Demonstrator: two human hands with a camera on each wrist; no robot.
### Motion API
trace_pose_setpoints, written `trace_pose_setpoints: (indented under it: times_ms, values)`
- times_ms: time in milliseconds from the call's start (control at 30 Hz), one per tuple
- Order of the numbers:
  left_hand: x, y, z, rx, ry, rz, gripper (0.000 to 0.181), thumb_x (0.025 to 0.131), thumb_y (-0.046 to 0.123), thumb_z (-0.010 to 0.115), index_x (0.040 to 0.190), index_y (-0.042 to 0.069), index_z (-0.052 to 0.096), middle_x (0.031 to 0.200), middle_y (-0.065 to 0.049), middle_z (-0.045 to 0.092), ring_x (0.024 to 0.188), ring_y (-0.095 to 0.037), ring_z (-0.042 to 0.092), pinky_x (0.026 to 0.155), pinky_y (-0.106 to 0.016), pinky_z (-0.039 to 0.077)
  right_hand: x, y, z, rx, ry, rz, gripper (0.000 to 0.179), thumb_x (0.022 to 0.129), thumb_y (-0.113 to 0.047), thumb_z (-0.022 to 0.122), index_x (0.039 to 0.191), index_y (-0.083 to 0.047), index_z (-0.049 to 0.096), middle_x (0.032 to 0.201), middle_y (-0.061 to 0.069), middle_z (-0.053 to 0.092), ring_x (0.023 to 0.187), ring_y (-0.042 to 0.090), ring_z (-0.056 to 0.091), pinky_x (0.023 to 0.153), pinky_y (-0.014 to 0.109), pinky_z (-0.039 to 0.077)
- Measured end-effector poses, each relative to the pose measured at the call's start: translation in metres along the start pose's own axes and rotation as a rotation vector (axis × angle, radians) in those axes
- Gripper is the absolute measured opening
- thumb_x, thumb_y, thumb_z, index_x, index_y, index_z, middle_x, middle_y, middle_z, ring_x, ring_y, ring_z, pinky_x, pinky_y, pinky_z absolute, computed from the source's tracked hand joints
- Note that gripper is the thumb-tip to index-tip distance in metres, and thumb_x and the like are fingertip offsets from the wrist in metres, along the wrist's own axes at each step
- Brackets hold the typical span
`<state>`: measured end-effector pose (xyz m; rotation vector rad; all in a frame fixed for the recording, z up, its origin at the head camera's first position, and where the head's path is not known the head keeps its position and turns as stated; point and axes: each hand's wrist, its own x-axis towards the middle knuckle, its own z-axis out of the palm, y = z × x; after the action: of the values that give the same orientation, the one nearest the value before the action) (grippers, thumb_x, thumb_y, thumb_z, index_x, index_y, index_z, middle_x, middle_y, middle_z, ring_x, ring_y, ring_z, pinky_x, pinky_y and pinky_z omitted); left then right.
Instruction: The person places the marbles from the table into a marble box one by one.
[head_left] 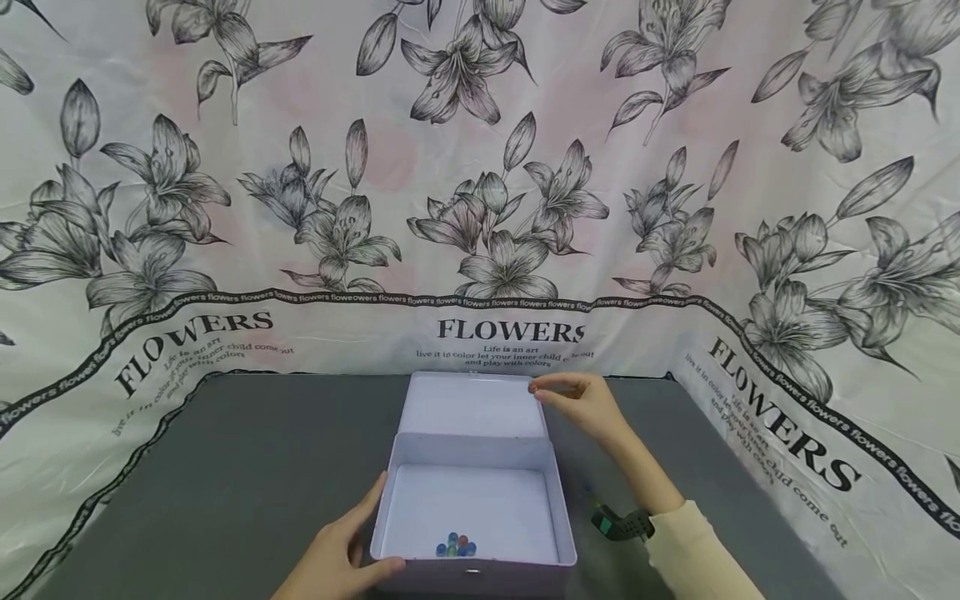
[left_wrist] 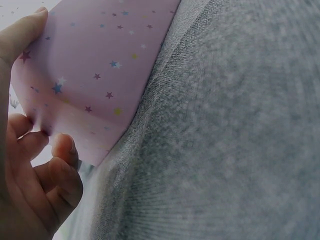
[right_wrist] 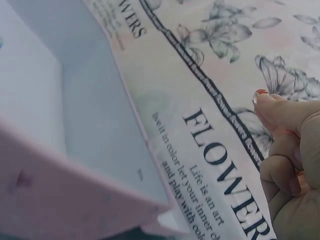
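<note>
A pale lilac box [head_left: 472, 579], its lid [head_left: 472, 406] folded back, stands on the grey table. Several glass marbles [head_left: 452, 550], mostly blue with a reddish one and a greenish one, lie inside against the front wall. My left hand [head_left: 337, 542] grips the box's front left corner, thumb over the front rim. From the left wrist view, the box's outside [left_wrist: 107, 65] carries small stars, and some fingers curl in beside it. Beside the lid's upper right corner, my right hand [head_left: 581, 404] pinches a clear and red marble [right_wrist: 258, 95] between thumb and fingertip.
Grey cloth [head_left: 247, 475] covers the table. A white curtain [head_left: 510, 337] printed with flowers and lettering hangs behind and along both sides. A dark band with a green-marked device [head_left: 618, 525] is on the right wrist.
</note>
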<state>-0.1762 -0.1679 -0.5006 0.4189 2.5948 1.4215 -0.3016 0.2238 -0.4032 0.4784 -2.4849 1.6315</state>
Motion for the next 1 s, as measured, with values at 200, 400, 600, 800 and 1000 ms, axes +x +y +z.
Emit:
trace_pose_setpoints:
  times_ms: [200, 400, 600, 800, 1000]
  values:
    - [0.002, -0.001, 0.000, 0.008, -0.004, 0.028, 0.105, 0.090, 0.040, 0.085, 0.171, 0.019, 0.022, 0.103, -0.004, 0.058, 0.052, -0.002, 0.033, 0.050, -0.021, 0.035, 0.009, -0.010, 0.008, 0.034, -0.028, -0.041, 0.024, 0.099, -0.018, 0.077, 0.119, -0.005, 0.079, 0.122, 0.011, 0.077, 0.109, 0.023, 0.076, 0.099, 0.042, 0.057]
    - [0.000, 0.000, 0.001, 0.003, -0.002, 0.014, 0.106, 0.089, 0.042, 0.086, 0.171, 0.018, 0.023, 0.110, -0.010, 0.061, 0.053, -0.003, 0.035, 0.050, -0.022, 0.037, 0.016, -0.021, 0.022, 0.076, -0.068, -0.074, 0.028, 0.098, -0.010, 0.076, 0.123, 0.003, 0.076, 0.121, 0.016, 0.077, 0.110, 0.033, 0.075, 0.096, 0.037, 0.059]
    - [-0.001, -0.001, 0.003, -0.018, -0.011, 0.006, 0.106, 0.089, 0.043, 0.086, 0.170, 0.016, 0.024, 0.133, -0.018, 0.058, 0.054, -0.003, 0.036, 0.050, -0.022, 0.037, 0.021, -0.030, 0.034, 0.084, -0.081, -0.047, 0.025, 0.099, -0.014, 0.076, 0.121, -0.002, 0.078, 0.119, 0.011, 0.078, 0.104, 0.021, 0.078, 0.062, 0.023, 0.045]
    - [-0.003, 0.000, 0.002, -0.034, -0.004, 0.011, 0.106, 0.089, 0.041, 0.086, 0.170, 0.013, 0.024, 0.127, -0.015, 0.060, 0.054, -0.003, 0.036, 0.050, -0.022, 0.037, 0.030, -0.037, 0.045, 0.113, -0.106, -0.043, 0.023, 0.099, -0.014, 0.076, 0.120, -0.005, 0.079, 0.117, 0.008, 0.079, 0.062, 0.008, 0.058, 0.050, 0.025, 0.029]
    - [-0.001, 0.000, 0.002, -0.020, 0.006, 0.012, 0.106, 0.088, 0.040, 0.087, 0.170, 0.013, 0.024, 0.129, -0.017, 0.060, 0.053, -0.004, 0.037, 0.050, -0.022, 0.038, 0.037, -0.040, 0.058, 0.146, -0.154, -0.060, 0.022, 0.099, -0.013, 0.076, 0.119, -0.005, 0.080, 0.118, 0.010, 0.079, 0.050, 0.009, 0.032, 0.049, 0.024, 0.028]
